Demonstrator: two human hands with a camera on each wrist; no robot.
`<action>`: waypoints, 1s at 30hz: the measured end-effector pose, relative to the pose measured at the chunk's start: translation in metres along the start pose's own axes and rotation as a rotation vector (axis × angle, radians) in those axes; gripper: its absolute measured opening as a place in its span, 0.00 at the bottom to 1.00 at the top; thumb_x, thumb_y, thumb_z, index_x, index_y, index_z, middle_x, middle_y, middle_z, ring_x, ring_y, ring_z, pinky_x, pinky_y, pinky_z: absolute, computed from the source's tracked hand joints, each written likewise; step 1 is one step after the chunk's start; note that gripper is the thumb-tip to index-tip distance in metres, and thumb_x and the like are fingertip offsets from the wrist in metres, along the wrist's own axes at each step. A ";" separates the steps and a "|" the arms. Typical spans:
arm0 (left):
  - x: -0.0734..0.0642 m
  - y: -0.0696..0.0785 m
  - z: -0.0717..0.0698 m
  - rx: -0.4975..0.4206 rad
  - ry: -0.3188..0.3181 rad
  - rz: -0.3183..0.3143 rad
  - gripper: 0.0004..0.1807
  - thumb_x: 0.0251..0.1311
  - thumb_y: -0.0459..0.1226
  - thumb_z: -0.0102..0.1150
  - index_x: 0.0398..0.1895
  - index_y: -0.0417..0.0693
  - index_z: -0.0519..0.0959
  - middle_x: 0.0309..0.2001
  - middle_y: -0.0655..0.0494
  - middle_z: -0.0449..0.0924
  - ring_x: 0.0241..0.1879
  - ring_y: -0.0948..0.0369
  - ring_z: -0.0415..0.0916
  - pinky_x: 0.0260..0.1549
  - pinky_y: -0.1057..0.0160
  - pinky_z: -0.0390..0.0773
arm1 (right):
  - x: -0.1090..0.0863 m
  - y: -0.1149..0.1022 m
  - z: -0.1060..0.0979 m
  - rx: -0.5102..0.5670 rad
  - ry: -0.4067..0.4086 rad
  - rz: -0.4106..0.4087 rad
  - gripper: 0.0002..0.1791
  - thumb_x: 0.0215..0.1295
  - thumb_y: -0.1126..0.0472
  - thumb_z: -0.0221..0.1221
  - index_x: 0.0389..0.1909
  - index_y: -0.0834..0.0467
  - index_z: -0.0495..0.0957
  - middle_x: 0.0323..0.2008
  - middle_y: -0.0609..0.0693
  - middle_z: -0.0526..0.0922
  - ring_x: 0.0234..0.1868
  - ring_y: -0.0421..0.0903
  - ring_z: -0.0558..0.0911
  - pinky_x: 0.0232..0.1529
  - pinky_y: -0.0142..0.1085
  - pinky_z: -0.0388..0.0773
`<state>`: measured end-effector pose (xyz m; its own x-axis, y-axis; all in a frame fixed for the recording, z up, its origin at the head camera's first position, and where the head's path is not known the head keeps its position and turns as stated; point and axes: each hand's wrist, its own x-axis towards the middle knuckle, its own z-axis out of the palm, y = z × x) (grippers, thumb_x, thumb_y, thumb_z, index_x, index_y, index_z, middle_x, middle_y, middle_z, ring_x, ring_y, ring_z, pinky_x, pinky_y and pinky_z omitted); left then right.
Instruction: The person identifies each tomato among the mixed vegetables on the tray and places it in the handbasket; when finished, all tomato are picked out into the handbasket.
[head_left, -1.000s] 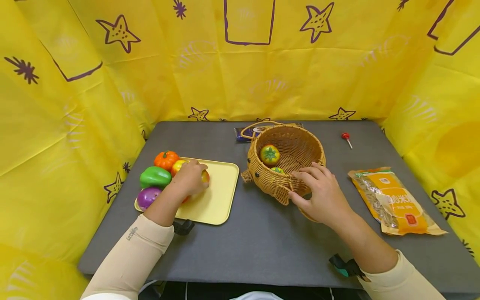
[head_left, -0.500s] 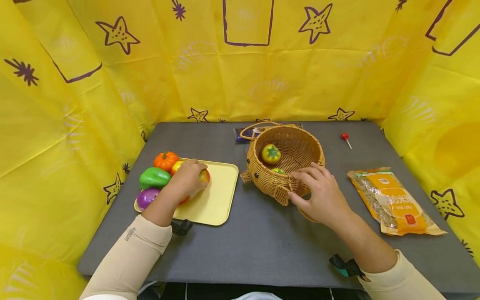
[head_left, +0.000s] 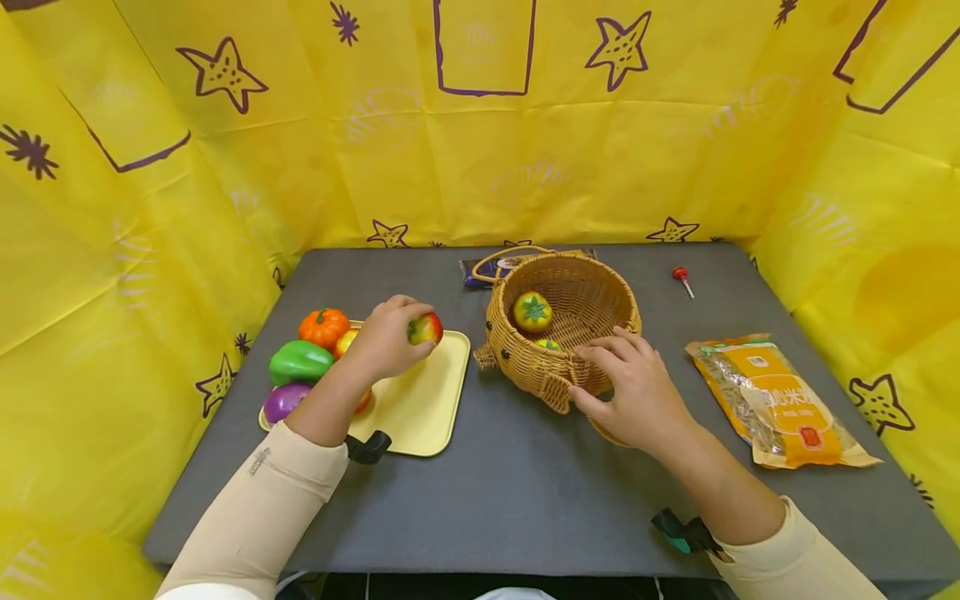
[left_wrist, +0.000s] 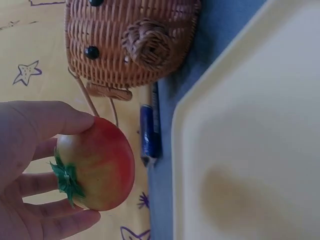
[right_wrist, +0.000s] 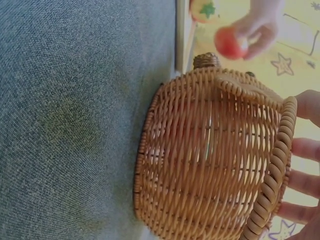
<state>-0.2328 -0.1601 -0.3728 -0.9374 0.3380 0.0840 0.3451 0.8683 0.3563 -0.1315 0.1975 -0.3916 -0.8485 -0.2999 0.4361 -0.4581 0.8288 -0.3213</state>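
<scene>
My left hand [head_left: 392, 337] holds a red-and-yellow toy tomato [left_wrist: 102, 165] with a green leafy top, raised over the pale yellow tray [head_left: 429, 408]. Its thumb lies on one side of the tomato and the fingers on the other. To the right stands a wicker basket [head_left: 525, 362] with an animal face. A yellow toy tomato [head_left: 532, 311] with a green top lies inside it, and another shows partly behind the rim. My right hand [head_left: 633, 387] holds the basket's near right rim, its fingers over the edge and thumb outside by the wicker ear. In the right wrist view, the rope-like handle [right_wrist: 272, 175] crosses before the fingers.
On the tray's left side sit an orange toy pumpkin [head_left: 325, 328], a green pepper [head_left: 300, 362], a purple vegetable [head_left: 285, 402] and partly hidden pieces. A blue packet [head_left: 476, 273] lies behind the basket. At right are a red lollipop [head_left: 681, 274] and an orange food bag [head_left: 780, 404].
My left hand has lifted the tomato off the tray and moved it right, toward the basket. My right hand has stayed at the basket rim. The head view has shifted slightly.
</scene>
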 end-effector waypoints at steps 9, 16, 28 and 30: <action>0.017 0.032 -0.015 -0.060 0.091 0.077 0.32 0.61 0.46 0.69 0.68 0.49 0.76 0.65 0.45 0.72 0.63 0.42 0.70 0.59 0.44 0.75 | 0.000 0.002 0.002 -0.012 0.014 -0.003 0.26 0.57 0.47 0.72 0.54 0.54 0.84 0.54 0.56 0.82 0.68 0.67 0.70 0.58 0.70 0.69; 0.031 0.066 -0.027 -0.077 0.108 0.136 0.33 0.62 0.48 0.69 0.70 0.52 0.75 0.67 0.50 0.71 0.65 0.44 0.69 0.57 0.47 0.76 | 0.000 0.003 0.002 -0.015 0.015 -0.003 0.26 0.57 0.47 0.72 0.54 0.53 0.84 0.54 0.55 0.82 0.68 0.66 0.70 0.55 0.71 0.71; 0.051 0.121 -0.014 -0.043 0.046 0.274 0.34 0.64 0.50 0.66 0.73 0.56 0.72 0.70 0.50 0.68 0.68 0.46 0.67 0.58 0.47 0.77 | -0.001 0.004 0.004 -0.019 0.025 -0.011 0.25 0.56 0.46 0.73 0.53 0.52 0.85 0.55 0.55 0.82 0.68 0.66 0.70 0.52 0.75 0.71; 0.055 0.128 -0.009 -0.024 0.020 0.292 0.34 0.64 0.50 0.66 0.73 0.56 0.72 0.70 0.51 0.68 0.68 0.47 0.66 0.58 0.48 0.76 | -0.001 0.004 0.004 -0.019 0.024 -0.007 0.25 0.57 0.46 0.73 0.54 0.52 0.84 0.55 0.55 0.82 0.69 0.65 0.70 0.52 0.76 0.70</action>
<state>-0.2409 -0.0330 -0.3142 -0.7991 0.5652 0.2048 0.5998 0.7263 0.3357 -0.1338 0.1990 -0.3967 -0.8386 -0.2944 0.4583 -0.4585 0.8358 -0.3021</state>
